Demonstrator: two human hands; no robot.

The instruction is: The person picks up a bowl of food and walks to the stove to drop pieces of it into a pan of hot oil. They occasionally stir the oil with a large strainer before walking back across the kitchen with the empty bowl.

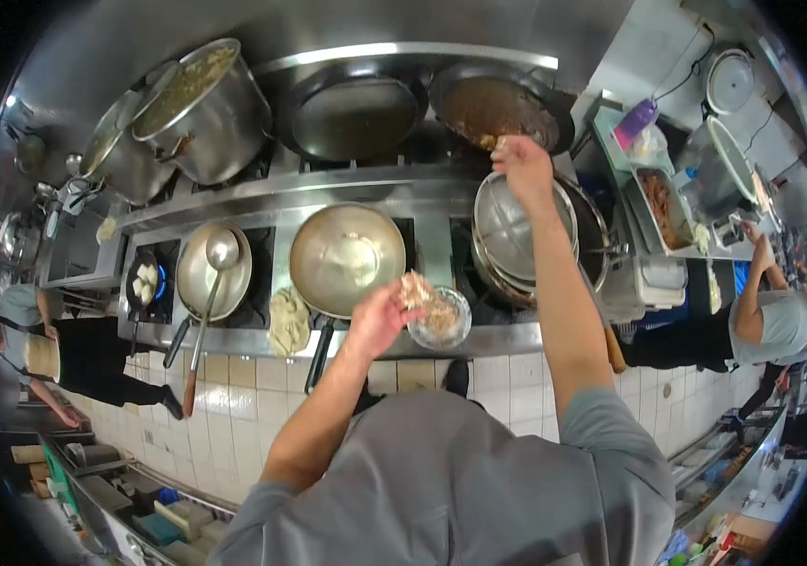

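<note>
Left hand (380, 319) clutching a clump of shredded food (418, 291) just above a glass bowl (448, 328) on the stove ledge, right hand (521, 165) outstretched, fingers pinched together over the sauce wok (493, 106), steel pan (347, 255) beside the bowl

The left hand (380, 319) curls shut, the right hand (521, 168) reaches far forward, pinched.
</note>
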